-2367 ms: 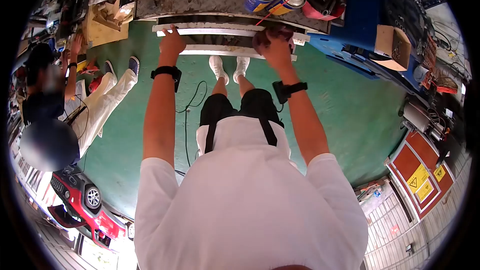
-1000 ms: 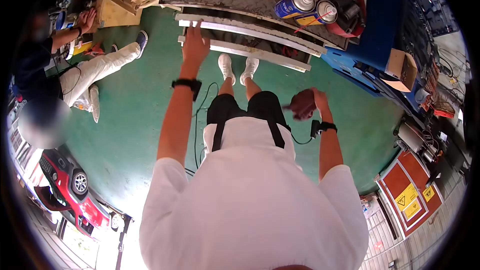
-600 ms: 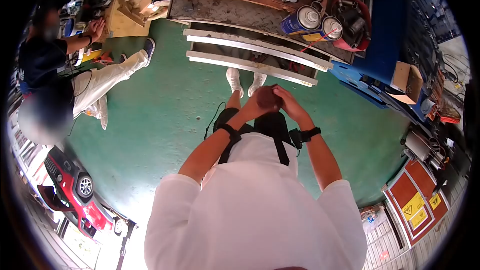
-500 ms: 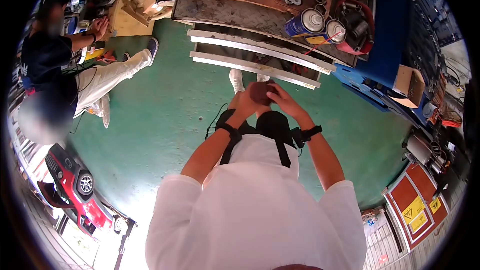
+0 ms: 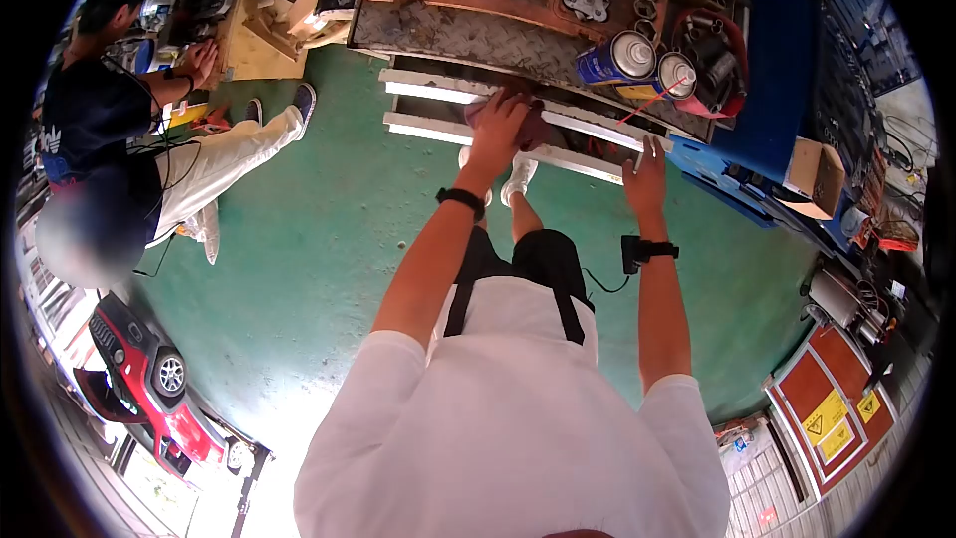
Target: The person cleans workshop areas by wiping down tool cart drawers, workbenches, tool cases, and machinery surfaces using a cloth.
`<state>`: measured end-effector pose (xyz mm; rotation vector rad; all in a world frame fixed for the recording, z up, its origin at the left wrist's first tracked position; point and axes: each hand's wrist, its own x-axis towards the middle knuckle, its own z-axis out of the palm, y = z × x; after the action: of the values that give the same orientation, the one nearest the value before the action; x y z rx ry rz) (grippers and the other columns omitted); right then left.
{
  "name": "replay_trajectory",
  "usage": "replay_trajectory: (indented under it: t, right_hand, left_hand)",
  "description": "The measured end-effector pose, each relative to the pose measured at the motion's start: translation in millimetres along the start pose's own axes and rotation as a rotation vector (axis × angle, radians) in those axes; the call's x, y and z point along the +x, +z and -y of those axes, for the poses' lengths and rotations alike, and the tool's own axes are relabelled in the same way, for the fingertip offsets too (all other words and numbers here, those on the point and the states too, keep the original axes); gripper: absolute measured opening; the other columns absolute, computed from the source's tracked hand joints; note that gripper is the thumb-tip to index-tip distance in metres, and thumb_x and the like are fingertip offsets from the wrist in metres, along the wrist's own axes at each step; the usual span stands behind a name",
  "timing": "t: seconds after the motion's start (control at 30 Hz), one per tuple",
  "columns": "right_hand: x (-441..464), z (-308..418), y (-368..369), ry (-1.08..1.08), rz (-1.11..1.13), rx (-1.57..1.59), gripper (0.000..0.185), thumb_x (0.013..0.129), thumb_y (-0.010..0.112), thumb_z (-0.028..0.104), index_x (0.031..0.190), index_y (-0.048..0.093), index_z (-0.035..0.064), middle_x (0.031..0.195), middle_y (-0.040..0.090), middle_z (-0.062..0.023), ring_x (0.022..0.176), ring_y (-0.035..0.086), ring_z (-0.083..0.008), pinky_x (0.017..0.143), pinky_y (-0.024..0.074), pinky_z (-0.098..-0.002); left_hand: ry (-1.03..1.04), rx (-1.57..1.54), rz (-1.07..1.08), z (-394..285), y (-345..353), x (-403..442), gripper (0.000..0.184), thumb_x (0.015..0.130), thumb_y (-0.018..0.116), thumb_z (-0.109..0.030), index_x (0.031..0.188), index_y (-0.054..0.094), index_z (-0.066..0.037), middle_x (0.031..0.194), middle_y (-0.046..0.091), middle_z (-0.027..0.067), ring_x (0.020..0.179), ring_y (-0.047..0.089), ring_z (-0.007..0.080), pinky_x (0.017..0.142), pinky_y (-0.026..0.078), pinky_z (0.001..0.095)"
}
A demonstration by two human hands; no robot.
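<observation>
Here's the cloth (image 5: 533, 128), dark maroon and crumpled, bunched beneath the left hand (image 5: 500, 125) (only its edges peek out), right at the pale front of the upper drawer (image 5: 428, 85); that drawer stands pulled out, the lower drawer (image 5: 413, 126) jutting further.

The head-worn camera looks forward and down, close above the white shirt (image 5: 518, 418), desk (image 5: 438, 30) at upper centre.

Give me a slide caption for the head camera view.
Left hand holding a dark red cloth at the open drawers, right hand by their right end.
</observation>
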<state>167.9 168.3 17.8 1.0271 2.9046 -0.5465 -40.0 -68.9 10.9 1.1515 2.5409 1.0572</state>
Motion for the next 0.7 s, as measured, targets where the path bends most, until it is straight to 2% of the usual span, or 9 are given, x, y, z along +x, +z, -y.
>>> replay_trajectory:
  t: [0.17, 0.23, 0.3, 0.4, 0.47, 0.6, 0.63, 0.67, 0.7]
  right_hand:
    - [-1.1, 11.9, -6.2, 0.099, 0.059, 0.042, 0.062, 0.083, 0.060, 0.022, 0.140, 0.042, 0.0048, 0.147, 0.035, -0.0163, 0.116, 0.055, -0.0368, 0.086, 0.0528, -0.0445]
    - [1.6, 13.9, -9.1, 0.110, 0.087, 0.000, 0.062, 0.083, 0.060, 0.021, 0.140, 0.042, 0.0042, 0.147, 0.036, -0.0166, 0.117, 0.054, -0.0376, 0.088, 0.0521, -0.0438]
    - [3.6, 14.9, -12.6, 0.126, 0.096, 0.002, 0.062, 0.083, 0.060, 0.021, 0.139, 0.042, 0.0027, 0.146, 0.037, -0.0171, 0.118, 0.053, -0.0378, 0.091, 0.0505, -0.0436]
    - [2.6, 17.4, -14.4, 0.134, 0.177, -0.050, 0.065, 0.083, 0.061, 0.021, 0.140, 0.039, 0.0015, 0.147, 0.035, -0.0177, 0.126, 0.047, -0.0363, 0.097, 0.0467, -0.0423]
    - [-2.5, 11.9, -2.6, 0.026, 0.088, -0.097, 0.069, 0.082, 0.062, 0.022, 0.142, 0.036, 0.0001, 0.148, 0.033, -0.0196, 0.134, 0.038, -0.0365, 0.103, 0.0422, -0.0415]
    - [-4.4, 14.7, 4.8, 0.033, 0.048, -0.090, 0.073, 0.080, 0.065, 0.023, 0.143, 0.035, 0.0015, 0.149, 0.031, -0.0199, 0.133, 0.037, -0.0401, 0.105, 0.0401, -0.0421]
    - [-2.5, 14.8, 5.8, 0.042, 0.056, -0.108, 0.074, 0.080, 0.065, 0.024, 0.143, 0.035, 0.0014, 0.149, 0.030, -0.0209, 0.133, 0.037, -0.0405, 0.104, 0.0404, -0.0422]
    - [-0.8, 15.7, 6.1, 0.047, 0.065, -0.126, 0.074, 0.080, 0.065, 0.024, 0.143, 0.034, 0.0012, 0.149, 0.030, -0.0220, 0.132, 0.038, -0.0410, 0.104, 0.0408, -0.0423]
    - [0.4, 16.7, 6.0, 0.040, 0.066, -0.127, 0.074, 0.080, 0.065, 0.024, 0.143, 0.034, 0.0012, 0.149, 0.030, -0.0220, 0.132, 0.038, -0.0410, 0.104, 0.0408, -0.0423]
  left_hand:
    - [0.005, 0.011, 0.032, 14.3, -4.0, 0.6, 0.045, 0.065, 0.063, 0.004, 0.107, 0.055, -0.007, 0.128, 0.055, 0.0132, 0.126, 0.046, 0.0369, 0.098, 0.042, 0.0476]
    - [0.044, 0.080, 0.046, 35.6, -17.5, -3.0, 0.048, 0.065, 0.064, 0.003, 0.111, 0.056, -0.008, 0.130, 0.055, 0.0136, 0.125, 0.047, 0.0351, 0.098, 0.043, 0.0456]
    - [-0.063, 0.141, 0.008, 60.0, -33.7, -8.0, 0.052, 0.065, 0.066, 0.002, 0.115, 0.057, -0.009, 0.131, 0.054, 0.0133, 0.124, 0.049, 0.0340, 0.098, 0.042, 0.0456]
    - [-0.167, 0.300, -0.031, 87.6, -68.0, -14.3, 0.055, 0.065, 0.069, -0.001, 0.119, 0.056, -0.009, 0.129, 0.056, 0.0115, 0.120, 0.051, 0.0325, 0.097, 0.043, 0.0448]
    - [-0.217, 0.424, 0.012, 94.8, -87.0, -16.1, 0.061, 0.062, 0.073, -0.004, 0.119, 0.054, -0.010, 0.132, 0.055, 0.0094, 0.120, 0.050, 0.0311, 0.096, 0.042, 0.0463]
    - [-0.296, 0.394, 0.124, 93.5, -74.8, -16.3, 0.062, 0.060, 0.076, -0.006, 0.117, 0.052, -0.009, 0.139, 0.050, 0.0101, 0.120, 0.048, 0.0345, 0.097, 0.041, 0.0483]
    - [-0.233, 0.384, 0.109, 84.0, -63.9, -15.6, 0.062, 0.061, 0.076, -0.006, 0.117, 0.051, -0.009, 0.141, 0.047, 0.0134, 0.119, 0.049, 0.0363, 0.096, 0.041, 0.0505]
    - [-0.173, 0.294, 0.051, 72.7, -50.9, -13.8, 0.053, 0.065, 0.071, -0.004, 0.113, 0.052, -0.007, 0.128, 0.055, 0.0175, 0.110, 0.054, 0.0378, 0.089, 0.044, 0.0527]
    - [-0.163, 0.232, 0.127, 58.9, -40.3, -6.7, 0.045, 0.068, 0.066, -0.003, 0.110, 0.052, -0.006, 0.109, 0.060, 0.0184, 0.099, 0.057, 0.0386, 0.081, 0.045, 0.0528]
